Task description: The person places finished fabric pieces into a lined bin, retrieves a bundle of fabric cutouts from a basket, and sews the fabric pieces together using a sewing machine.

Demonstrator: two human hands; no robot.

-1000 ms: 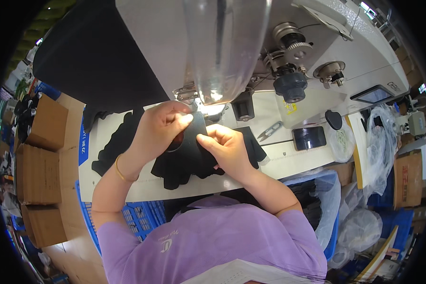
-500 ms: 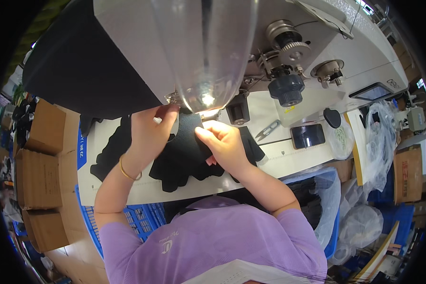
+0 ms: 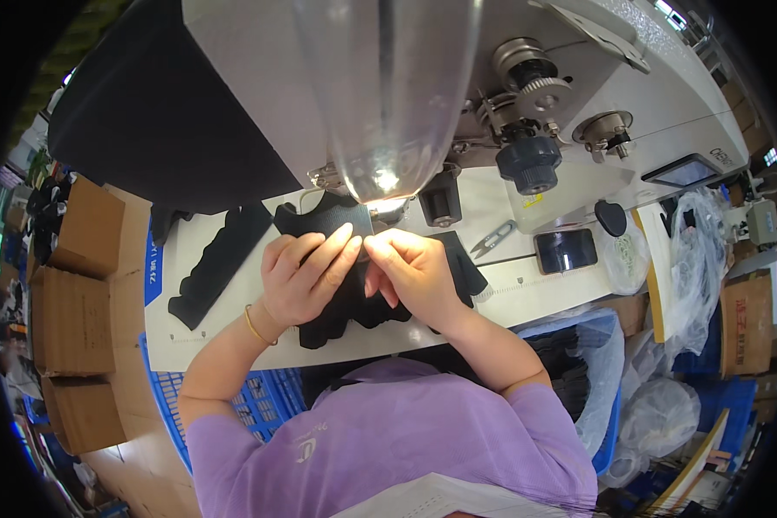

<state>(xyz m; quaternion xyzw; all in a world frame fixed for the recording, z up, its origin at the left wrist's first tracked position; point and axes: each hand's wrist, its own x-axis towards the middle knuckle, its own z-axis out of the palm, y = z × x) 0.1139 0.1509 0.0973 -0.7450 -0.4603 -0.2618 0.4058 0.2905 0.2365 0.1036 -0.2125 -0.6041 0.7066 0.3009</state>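
Black knit fabric (image 3: 324,216) lies under the lit needle area of a white sewing machine (image 3: 250,78), its lower folds hanging toward the table's front edge. My left hand (image 3: 306,276) is closed over the fabric, fingertips at its right edge. Close beside it, my right hand (image 3: 413,274) pinches the same edge between thumb and index finger, other fingers curled. The two hands' fingertips almost meet just in front of the needle area. A long black fabric piece (image 3: 220,268) stretches out to the left; whether it joins the held fabric I cannot tell.
Thread snips (image 3: 495,238) and a dark phone (image 3: 566,250) lie right of my hands on the white table (image 3: 527,289). Machine knobs (image 3: 528,164) jut out above. Blue baskets (image 3: 272,397) stand below the table edge, cardboard boxes (image 3: 73,324) at far left.
My left hand has come down and right from beside the needle area onto the fabric's edge, next to my right hand. The long black piece at left now shows more fully.
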